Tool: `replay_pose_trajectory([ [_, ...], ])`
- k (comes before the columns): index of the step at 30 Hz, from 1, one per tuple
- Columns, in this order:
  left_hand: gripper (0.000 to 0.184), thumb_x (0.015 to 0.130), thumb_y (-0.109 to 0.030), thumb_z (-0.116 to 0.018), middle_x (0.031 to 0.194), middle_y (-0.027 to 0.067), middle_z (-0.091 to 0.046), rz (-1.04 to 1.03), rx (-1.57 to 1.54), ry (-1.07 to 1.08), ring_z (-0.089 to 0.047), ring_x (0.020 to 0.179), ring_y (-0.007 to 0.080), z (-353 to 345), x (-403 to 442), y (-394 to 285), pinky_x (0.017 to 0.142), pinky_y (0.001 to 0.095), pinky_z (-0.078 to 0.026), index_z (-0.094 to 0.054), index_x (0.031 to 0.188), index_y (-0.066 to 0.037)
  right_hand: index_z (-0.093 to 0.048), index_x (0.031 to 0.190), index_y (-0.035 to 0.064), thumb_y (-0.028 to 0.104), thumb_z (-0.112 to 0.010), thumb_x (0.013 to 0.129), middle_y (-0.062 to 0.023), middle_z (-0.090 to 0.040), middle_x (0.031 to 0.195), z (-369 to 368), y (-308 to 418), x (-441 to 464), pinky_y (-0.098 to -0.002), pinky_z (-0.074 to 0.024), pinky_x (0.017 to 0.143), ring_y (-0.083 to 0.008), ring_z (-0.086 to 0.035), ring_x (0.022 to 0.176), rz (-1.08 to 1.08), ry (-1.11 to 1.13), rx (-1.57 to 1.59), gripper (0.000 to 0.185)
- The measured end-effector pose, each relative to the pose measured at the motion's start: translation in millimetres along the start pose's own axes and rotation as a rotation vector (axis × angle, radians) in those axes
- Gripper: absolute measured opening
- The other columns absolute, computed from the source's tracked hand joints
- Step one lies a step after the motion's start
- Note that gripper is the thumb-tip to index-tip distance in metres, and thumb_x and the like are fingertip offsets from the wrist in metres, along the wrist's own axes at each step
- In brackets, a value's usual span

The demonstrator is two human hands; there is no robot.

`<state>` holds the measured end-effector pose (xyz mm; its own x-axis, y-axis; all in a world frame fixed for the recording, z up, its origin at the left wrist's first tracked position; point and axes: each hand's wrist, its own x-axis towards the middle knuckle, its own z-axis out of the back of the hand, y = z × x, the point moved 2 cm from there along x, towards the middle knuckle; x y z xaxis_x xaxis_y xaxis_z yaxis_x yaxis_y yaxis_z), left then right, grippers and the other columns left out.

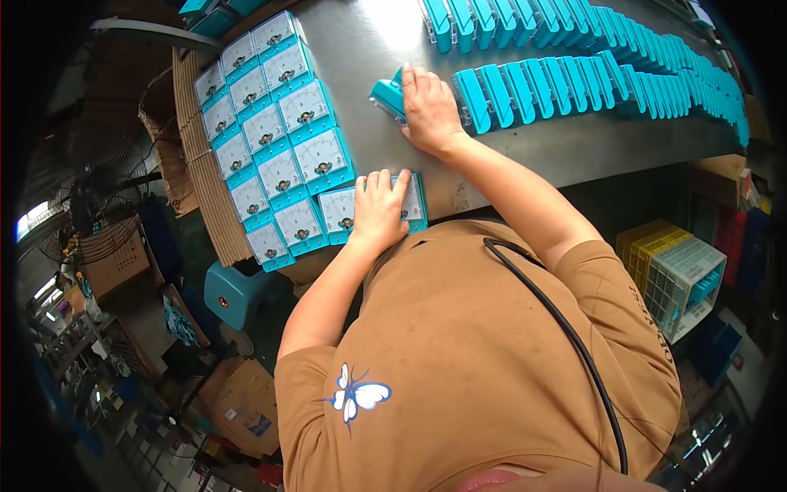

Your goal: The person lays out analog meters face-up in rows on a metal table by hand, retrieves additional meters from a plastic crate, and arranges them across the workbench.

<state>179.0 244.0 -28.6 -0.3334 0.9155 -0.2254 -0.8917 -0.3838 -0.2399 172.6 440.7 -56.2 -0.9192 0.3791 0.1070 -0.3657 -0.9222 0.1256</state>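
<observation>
My left hand is closed over an analog panel meter at the near end of the front row, its fingers over the far edge. Right beside it lies another teal meter with its white dial face up. My right hand grips a teal panel meter standing tilted on the metal table; its dial is turned away from me. Part of that meter is hidden under the fingers. Left of both hands, several meters lie face up in a tight block of rows.
Two long rows of teal meters stand on edge along the table's right side. Stacked cardboard sheets lie under the left block. A teal stool is at lower left, and plastic crates stand at right below the table.
</observation>
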Motion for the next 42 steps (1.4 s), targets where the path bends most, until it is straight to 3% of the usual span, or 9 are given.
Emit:
replay_pose_trajectory([
  [2,0.090,0.053,-0.021,-0.086,0.116,0.0153,-0.053,0.036,0.028,0.021,-0.050,0.115,0.0328,-4.8,1.1,3.9,0.102,0.0455,-0.037,-0.051,0.136,-0.011,-0.034,0.145,-0.0047,0.031,-0.085,0.066,-0.0206,-0.055,0.127,3.8,-1.9,-4.6,-0.0418,-0.0476,0.095,-0.0366,-0.056,0.117,0.073,-0.128,0.119,0.101],
  [6,0.093,0.054,-0.022,-0.087,0.118,0.0162,-0.052,0.035,-0.026,-0.041,-0.049,0.115,0.0334,-9.9,-2.7,15.7,0.102,0.0458,-0.037,-0.051,0.139,-0.010,-0.042,0.133,0.0038,0.027,-0.079,0.076,-0.0199,-0.063,0.111,38.3,-17.2,-63.8,-0.0466,-0.0518,0.088,-0.0334,-0.066,0.099,-0.231,-0.118,0.795,0.072],
  [13,0.096,0.056,-0.023,-0.088,0.124,0.0176,-0.050,0.030,-0.192,-0.034,-0.046,0.121,0.0347,-22.6,4.3,33.9,0.106,0.0472,-0.036,-0.049,0.142,-0.010,-0.044,0.133,0.0040,0.030,-0.073,0.089,-0.0111,-0.059,0.119,-16.2,-28.4,-157.9,-0.0353,-0.0440,0.098,-0.0166,-0.056,0.109,-0.862,0.223,1.738,0.058],
  [25,0.099,0.059,-0.014,-0.083,0.131,0.0188,-0.048,-0.038,-0.329,0.107,-0.046,0.124,0.0372,-21.7,25.0,41.9,0.105,0.0465,-0.039,-0.041,0.148,-0.017,-0.057,0.134,-0.0029,0.029,-0.071,0.093,-0.0091,-0.067,0.117,-6.1,-90.4,-204.7,-0.0284,-0.0462,0.094,-0.0133,-0.061,0.106,-0.910,-0.003,1.232,0.054],
  [27,0.097,0.060,-0.017,-0.084,0.133,0.0189,-0.047,-0.051,-0.328,0.136,-0.045,0.127,0.0372,-19.2,25.1,45.2,0.108,0.0472,-0.038,-0.042,0.148,-0.018,-0.057,0.134,-0.0010,0.030,-0.075,0.087,-0.0193,-0.061,0.120,-32.1,-98.9,-212.0,-0.0410,-0.0455,0.098,-0.0292,-0.058,0.110,-0.886,0.139,0.690,0.059],
  [29,0.097,0.061,-0.020,-0.085,0.136,0.0189,-0.046,-0.053,-0.366,0.162,-0.043,0.130,0.0370,-16.4,28.2,46.9,0.110,0.0475,-0.037,-0.042,0.148,-0.019,-0.057,0.132,0.0016,0.027,-0.076,0.083,-0.0207,-0.057,0.121,15.3,-79.5,-188.8,-0.0463,-0.0413,0.102,-0.0373,-0.054,0.114,-0.645,-0.009,0.336,0.058],
  [33,0.098,0.065,-0.022,-0.086,0.139,0.0195,-0.050,-0.051,-0.511,-0.176,-0.046,0.130,0.0368,-15.4,88.3,49.5,0.110,0.0466,-0.039,-0.037,0.150,-0.013,-0.051,0.136,0.0033,0.021,-0.073,0.084,-0.0201,-0.050,0.137,53.2,-106.5,-132.2,-0.0493,-0.0361,0.105,-0.0383,-0.048,0.126,-0.321,-0.380,0.343,0.060],
  [39,0.079,0.068,-0.019,-0.082,0.131,0.0191,-0.058,-0.079,-0.604,-0.248,-0.055,0.122,0.0344,-13.8,196.4,-0.8,0.102,0.0454,-0.045,-0.045,0.137,-0.011,-0.032,0.152,-0.0020,0.057,-0.047,0.098,-0.0250,-0.023,0.161,-2.9,-132.4,-51.5,-0.0630,-0.0044,0.118,-0.0398,-0.013,0.152,-0.449,-0.268,0.063,0.082],
  [42,0.064,0.068,-0.015,-0.079,0.122,0.0187,-0.061,0.027,-0.678,-0.287,-0.062,0.109,0.0349,-22.7,198.8,11.7,0.094,0.0453,-0.050,-0.048,0.125,-0.010,-0.025,0.154,-0.0017,0.070,-0.050,0.090,-0.0255,-0.018,0.162,4.7,-137.5,-50.2,-0.0650,-0.0021,0.117,-0.0400,-0.008,0.153,-0.432,-0.210,0.154,0.099],
])
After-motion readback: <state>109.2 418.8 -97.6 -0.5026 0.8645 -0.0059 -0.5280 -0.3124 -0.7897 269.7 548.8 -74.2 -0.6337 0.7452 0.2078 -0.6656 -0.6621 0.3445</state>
